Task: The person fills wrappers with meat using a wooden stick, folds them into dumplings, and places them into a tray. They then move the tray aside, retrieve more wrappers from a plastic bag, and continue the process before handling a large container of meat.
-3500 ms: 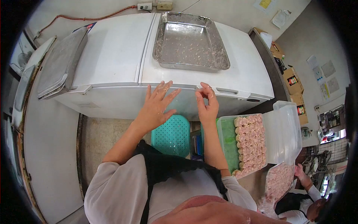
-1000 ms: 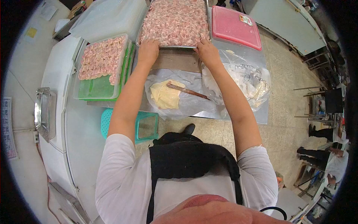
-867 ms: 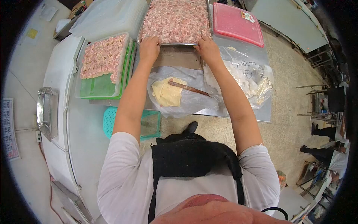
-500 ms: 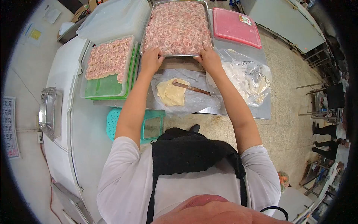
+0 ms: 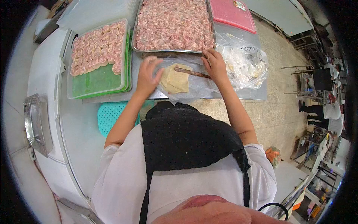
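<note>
My left hand is off the tray, its fingers apart and slightly blurred, beside a stack of pale dough wrappers. My right hand has its fingertips right at the near right corner of a metal tray, thumb and fingers apart. Chopped raw meat filling fills that tray. A flat wooden stick lies with one end on the wrappers, its other end close to my right hand. Under the wrappers is a crumpled clear plastic sheet.
At left, stacked plastic trays with green bases hold rows of meat-filled dumplings. Right of my hand lies a clear plastic bag with pale contents. A pink lid sits at the back right. Below the table is a turquoise stool.
My left hand has let go of the meat tray and come back toward the wrappers. My right hand remains at the tray's corner, its grip loosened. The camera view has shifted.
</note>
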`<action>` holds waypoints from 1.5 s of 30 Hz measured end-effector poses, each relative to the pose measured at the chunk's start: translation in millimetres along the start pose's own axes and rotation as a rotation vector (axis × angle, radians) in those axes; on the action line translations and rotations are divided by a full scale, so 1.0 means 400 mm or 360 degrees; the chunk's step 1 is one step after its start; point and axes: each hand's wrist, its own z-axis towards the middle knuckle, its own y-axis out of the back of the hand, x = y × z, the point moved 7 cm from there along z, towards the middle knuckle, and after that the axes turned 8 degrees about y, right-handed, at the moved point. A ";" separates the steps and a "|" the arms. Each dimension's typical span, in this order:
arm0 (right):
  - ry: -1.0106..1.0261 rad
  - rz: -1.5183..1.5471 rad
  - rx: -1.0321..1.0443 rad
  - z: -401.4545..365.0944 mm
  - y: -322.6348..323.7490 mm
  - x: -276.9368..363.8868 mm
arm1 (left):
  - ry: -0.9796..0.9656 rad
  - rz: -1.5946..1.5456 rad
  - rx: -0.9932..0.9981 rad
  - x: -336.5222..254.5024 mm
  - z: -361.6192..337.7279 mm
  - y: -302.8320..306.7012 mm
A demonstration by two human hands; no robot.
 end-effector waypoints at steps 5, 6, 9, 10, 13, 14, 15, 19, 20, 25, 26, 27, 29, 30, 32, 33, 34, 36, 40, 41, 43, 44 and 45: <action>-0.0008 -0.0119 0.0362 -0.090 -0.016 0.057 | 0.0011 -0.0292 0.0509 -0.005 -0.078 -0.115; -0.0003 -0.0181 0.0490 -0.097 -0.032 0.061 | -0.0075 -0.0269 0.0673 -0.020 -0.071 -0.144; -0.0054 -0.0322 0.0702 -0.117 -0.060 0.040 | -0.0111 -0.0065 0.0619 -0.064 -0.059 -0.177; -0.0068 -0.0329 0.0697 -0.118 -0.060 0.029 | -0.0122 -0.0071 0.0629 -0.063 -0.056 -0.181; -0.0147 -0.0265 0.0736 -0.123 -0.056 0.004 | -0.0022 0.0074 0.0735 -0.023 -0.054 -0.195; -0.0192 -0.0241 0.0670 -0.121 -0.044 -0.006 | -0.0057 0.0010 0.0759 -0.011 -0.054 -0.191; -0.0237 -0.0212 0.0604 -0.120 -0.033 -0.011 | -0.0089 -0.0051 0.0784 0.003 -0.059 -0.185; -0.0309 -0.0022 0.0469 -0.115 0.015 -0.001 | -0.0037 -0.0283 0.0825 0.048 -0.048 -0.184; -0.0322 0.0049 0.0466 -0.116 0.021 0.013 | -0.0040 -0.0278 0.0829 0.040 -0.053 -0.195; -0.0429 0.0147 0.0607 -0.161 -0.016 0.025 | 0.0262 0.0610 0.0747 -0.065 -0.021 -0.225; -0.0505 0.0233 0.0637 -0.181 -0.030 0.014 | 0.0258 0.0611 0.0746 -0.061 -0.022 -0.231; -0.0578 0.0321 0.0669 -0.196 -0.039 0.004 | 0.0294 0.0611 0.0770 -0.040 -0.027 -0.238; -0.0672 0.0237 0.0853 -0.210 -0.045 -0.023 | 0.0344 0.0619 0.0791 -0.003 -0.023 -0.243; -0.0653 0.0239 0.0921 -0.215 -0.052 -0.028 | 0.0336 0.0580 0.0797 0.004 -0.018 -0.233; -0.0617 0.0267 0.0994 -0.221 -0.065 -0.034 | 0.0347 0.0566 0.0799 0.008 -0.023 -0.227; -0.0596 0.0256 0.0995 -0.217 -0.062 -0.033 | 0.0381 0.0601 0.0808 -0.016 -0.013 -0.219; -0.0577 0.0245 0.0999 -0.214 -0.062 -0.031 | 0.0417 0.0633 0.0820 -0.028 -0.013 -0.213; -0.0577 0.0280 0.1025 -0.206 -0.065 -0.029 | 0.0346 0.0619 0.0759 0.009 -0.021 -0.225; -0.0630 0.0319 0.1072 -0.209 -0.072 -0.039 | 0.0553 0.0253 0.0574 0.075 -0.001 -0.159; -0.0626 0.0308 0.1060 -0.209 -0.070 -0.043 | 0.0539 0.0250 0.0565 0.081 0.008 -0.137; -0.0586 0.0348 0.1075 -0.207 -0.066 -0.037 | 0.0575 0.0164 0.0360 0.072 0.029 -0.062; -0.0601 0.0339 0.1109 -0.206 -0.064 -0.037 | 0.0565 0.0161 0.0353 0.062 0.039 -0.045; -0.0597 0.0336 0.1105 -0.205 -0.064 -0.041 | 0.0657 0.0016 0.0234 0.060 0.046 -0.013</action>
